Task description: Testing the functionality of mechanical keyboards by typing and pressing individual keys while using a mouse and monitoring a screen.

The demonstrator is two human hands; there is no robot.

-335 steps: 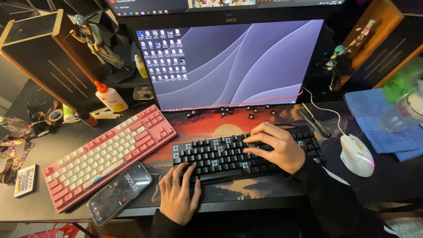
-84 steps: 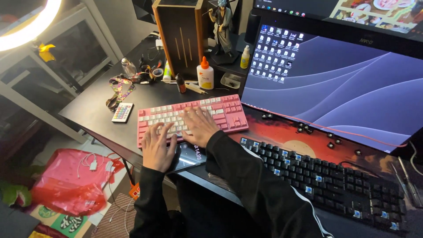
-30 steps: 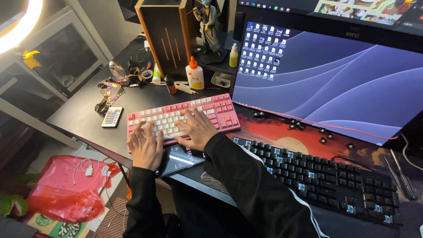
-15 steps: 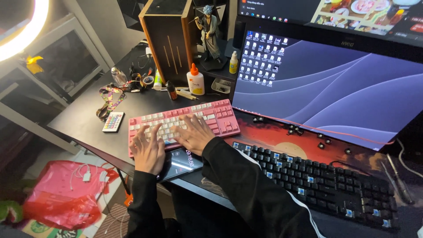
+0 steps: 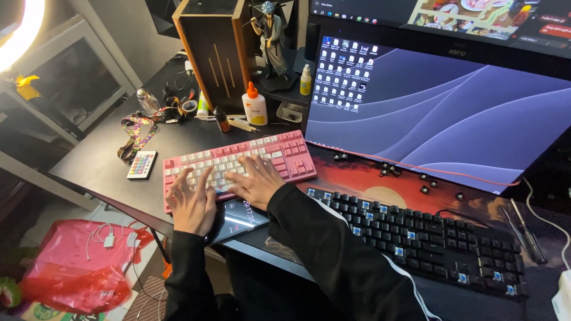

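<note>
Here the pink keyboard lies at an angle on the dark desk, left of the frame's middle, and both hands rest on it. The left hand covers its lower left part and the right hand sits just beside it toward the middle; both are spread flat with fingers wide over the keys, gripping nothing. Black sleeves run from the wrists down to the bottom edge.

Just below the hands, touching the keyboard's near edge, lies a phone with a lit screen. To the right, a black keyboard stretches toward the lower right on a red and orange mat, where a few loose black keycaps are scattered. Above that mat stands a large monitor showing a purple wave background, filling the upper right.

Left of the pink keyboard sits a small white remote, near a coloured lanyard. Higher up, at the upper middle, a glue bottle with an orange tip stands beside a wooden speaker and a figurine. At the lower left, on the floor, lies a red plastic bag with a white cable on it.
</note>
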